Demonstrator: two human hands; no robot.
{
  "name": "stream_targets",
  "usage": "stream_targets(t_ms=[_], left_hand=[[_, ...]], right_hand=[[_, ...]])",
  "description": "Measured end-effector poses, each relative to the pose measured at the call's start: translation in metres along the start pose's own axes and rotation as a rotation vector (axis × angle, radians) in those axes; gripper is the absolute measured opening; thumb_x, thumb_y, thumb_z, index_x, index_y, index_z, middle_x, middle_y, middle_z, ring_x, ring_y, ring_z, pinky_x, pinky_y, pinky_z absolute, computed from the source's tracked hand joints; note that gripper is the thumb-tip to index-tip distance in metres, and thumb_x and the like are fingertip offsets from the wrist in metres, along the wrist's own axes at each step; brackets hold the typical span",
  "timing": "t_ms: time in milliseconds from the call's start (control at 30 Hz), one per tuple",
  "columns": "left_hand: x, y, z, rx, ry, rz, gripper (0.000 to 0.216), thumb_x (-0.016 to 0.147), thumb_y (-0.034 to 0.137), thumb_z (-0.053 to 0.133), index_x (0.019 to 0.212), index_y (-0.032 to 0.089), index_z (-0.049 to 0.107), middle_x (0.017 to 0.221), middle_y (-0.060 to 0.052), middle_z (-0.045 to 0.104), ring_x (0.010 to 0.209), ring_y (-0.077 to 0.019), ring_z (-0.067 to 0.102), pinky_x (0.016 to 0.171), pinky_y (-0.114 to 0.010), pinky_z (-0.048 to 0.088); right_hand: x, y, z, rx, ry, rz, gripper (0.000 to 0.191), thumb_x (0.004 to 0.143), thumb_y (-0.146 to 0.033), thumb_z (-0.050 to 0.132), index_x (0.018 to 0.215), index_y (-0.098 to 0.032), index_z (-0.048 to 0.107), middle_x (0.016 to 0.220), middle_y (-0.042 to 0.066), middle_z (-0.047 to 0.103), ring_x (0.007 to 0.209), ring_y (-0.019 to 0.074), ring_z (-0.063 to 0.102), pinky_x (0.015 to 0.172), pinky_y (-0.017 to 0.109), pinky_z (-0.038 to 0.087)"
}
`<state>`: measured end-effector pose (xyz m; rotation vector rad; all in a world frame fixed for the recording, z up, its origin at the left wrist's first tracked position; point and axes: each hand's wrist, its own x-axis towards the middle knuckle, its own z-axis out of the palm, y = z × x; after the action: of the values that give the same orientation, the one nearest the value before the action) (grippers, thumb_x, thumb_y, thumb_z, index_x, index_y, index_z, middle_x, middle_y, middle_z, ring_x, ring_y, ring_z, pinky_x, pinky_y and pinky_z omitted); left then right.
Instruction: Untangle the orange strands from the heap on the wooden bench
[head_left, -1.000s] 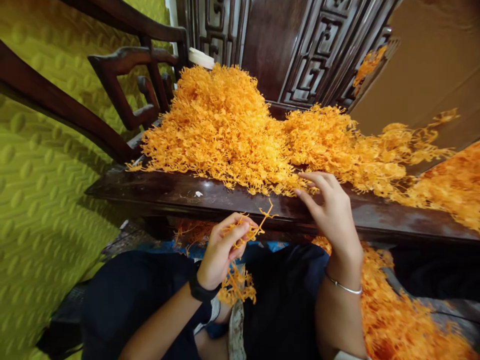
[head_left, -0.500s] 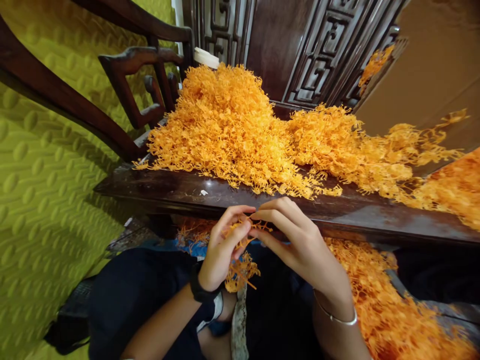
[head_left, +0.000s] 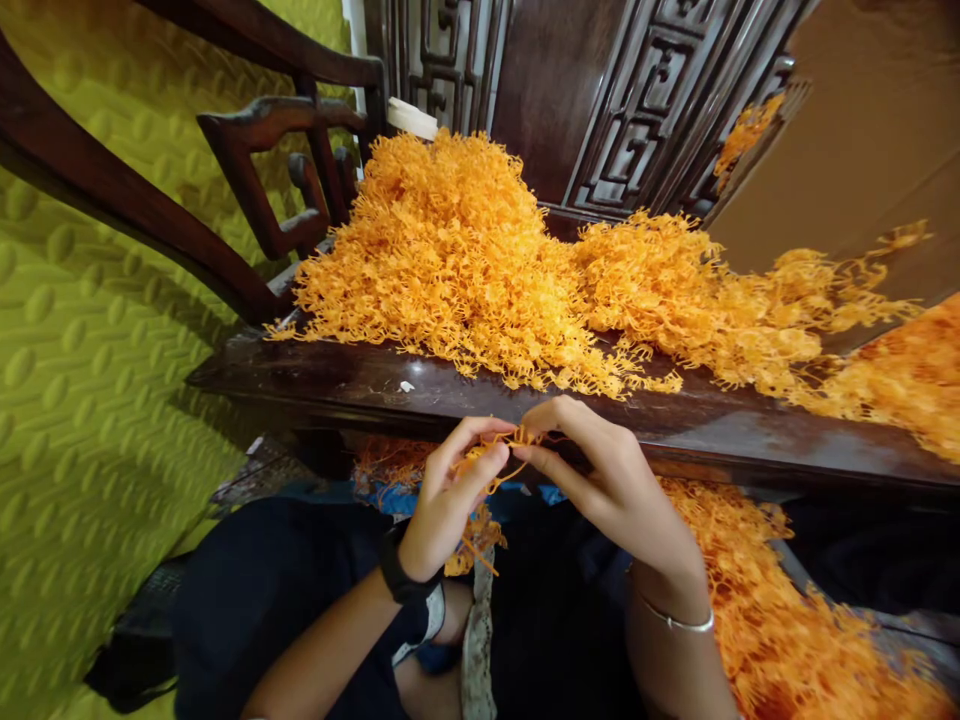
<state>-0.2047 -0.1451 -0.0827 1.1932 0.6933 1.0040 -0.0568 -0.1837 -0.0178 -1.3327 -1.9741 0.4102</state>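
Between my fingertips is a thin-stranded orange plastic piece [head_left: 519,437]. My left hand [head_left: 448,490], with a black band at its wrist, is closed in a pinch on the piece's left part. Thumb and fingers of my right hand [head_left: 611,480] pinch its right end. Below my left palm, a further orange strand cluster [head_left: 472,545] shows; the hand partly hides it, and I cannot tell whether it is gripped. Both hands are just in front of the dark wooden bench edge [head_left: 352,385].
A large heap of orange spidery pieces [head_left: 457,250] covers the bench and stretches right. More orange pieces [head_left: 780,610] lie low at the right. A wooden armrest [head_left: 277,170] stands at the left by a green textured wall [head_left: 90,380]. Brown cardboard [head_left: 862,150] is at the upper right.
My right fingers have closed on the right end of the orange piece, which now shows more between the fingertips. The cluster under my left palm has shifted slightly left and is more covered.
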Motion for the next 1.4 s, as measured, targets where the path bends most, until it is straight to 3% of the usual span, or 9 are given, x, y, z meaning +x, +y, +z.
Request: stream_targets(t_ms=[333,467,633,867,1033,1100,1167,1267,1400], left_hand=[[-0.007,0.001,0.004,0.108,-0.116,-0.012,0.028,0.084,0.043,0.052,0.086,0.018,0.064,0.062,0.002,0.047,0.050,-0.0059,0.032,0.045,-0.019,0.025],[-0.008,0.003,0.004,0.108,-0.136,-0.002,0.028,0.085,0.042,0.051,0.076,0.017,0.061,0.059,0.003,0.043,0.052,-0.0070,0.036,0.049,-0.020,0.030],[-0.010,0.005,0.006,0.114,-0.147,0.051,0.025,0.085,0.038,0.051,0.076,0.017,0.061,0.068,0.001,0.054,0.061,-0.0088,0.045,0.056,-0.020,0.034],[-0.016,0.013,0.004,0.085,-0.190,-0.005,0.029,0.085,0.039,0.050,0.068,0.016,0.057,0.062,0.001,0.049,0.053,-0.0075,0.040,0.048,-0.020,0.028],[-0.027,0.016,0.003,0.078,-0.227,0.034,0.034,0.086,0.038,0.049,0.061,0.015,0.055,0.056,0.002,0.045,0.053,-0.0072,0.039,0.050,-0.021,0.029],[-0.027,0.014,0.004,0.049,-0.216,0.009,0.030,0.084,0.039,0.051,0.067,0.016,0.058,0.060,0.001,0.048,0.054,-0.0074,0.039,0.048,-0.020,0.027],[-0.023,0.011,0.004,-0.014,-0.181,-0.043,0.026,0.083,0.040,0.053,0.073,0.017,0.061,0.062,0.001,0.047,0.053,-0.0070,0.037,0.045,-0.019,0.023],[-0.015,0.008,0.004,-0.113,-0.126,-0.091,0.023,0.080,0.040,0.056,0.078,0.018,0.060,0.061,0.003,0.044,0.050,-0.0058,0.032,0.042,-0.018,0.018],[-0.007,0.011,0.002,-0.197,-0.106,-0.099,0.027,0.077,0.044,0.058,0.079,0.016,0.058,0.061,0.003,0.043,0.046,-0.0042,0.026,0.039,-0.017,0.013]], right_hand=[[0.003,0.008,0.010,0.329,0.375,0.121,0.007,0.083,-0.020,0.057,0.078,-0.018,0.054,0.072,-0.001,0.055,0.069,0.0119,0.053,0.061,0.024,0.042],[0.003,0.002,0.017,0.078,0.588,0.032,0.007,0.085,-0.016,0.053,0.079,-0.019,0.052,0.072,0.000,0.052,0.067,0.0126,0.049,0.062,0.027,0.041],[-0.001,-0.002,0.021,-0.241,0.687,-0.103,0.014,0.086,-0.010,0.045,0.080,-0.022,0.048,0.069,0.002,0.049,0.065,0.0160,0.046,0.062,0.033,0.038],[0.000,0.002,0.028,-0.376,0.830,-0.201,0.021,0.081,-0.005,0.049,0.087,-0.025,0.051,0.070,0.002,0.052,0.067,0.0191,0.050,0.066,0.037,0.039],[0.003,0.021,-0.023,-0.312,1.349,-0.076,0.006,0.079,-0.014,0.060,0.080,-0.020,0.060,0.075,0.004,0.051,0.067,0.0192,0.051,0.060,0.033,0.038],[0.000,0.033,-0.042,-0.150,1.326,-0.067,0.006,0.077,-0.018,0.064,0.082,-0.020,0.063,0.077,0.004,0.054,0.067,0.0184,0.054,0.060,0.033,0.040],[-0.004,0.047,-0.051,-0.079,1.161,0.002,0.011,0.075,-0.021,0.066,0.086,-0.021,0.064,0.081,0.005,0.059,0.072,0.0189,0.057,0.065,0.033,0.044],[-0.006,0.068,-0.051,-0.128,0.892,0.153,0.009,0.077,-0.026,0.065,0.084,-0.020,0.064,0.081,0.005,0.063,0.074,0.0191,0.059,0.071,0.035,0.046],[-0.004,0.091,-0.047,-0.282,0.732,0.231,0.013,0.077,-0.030,0.063,0.079,-0.017,0.066,0.081,0.005,0.066,0.075,0.0189,0.060,0.074,0.036,0.047]])
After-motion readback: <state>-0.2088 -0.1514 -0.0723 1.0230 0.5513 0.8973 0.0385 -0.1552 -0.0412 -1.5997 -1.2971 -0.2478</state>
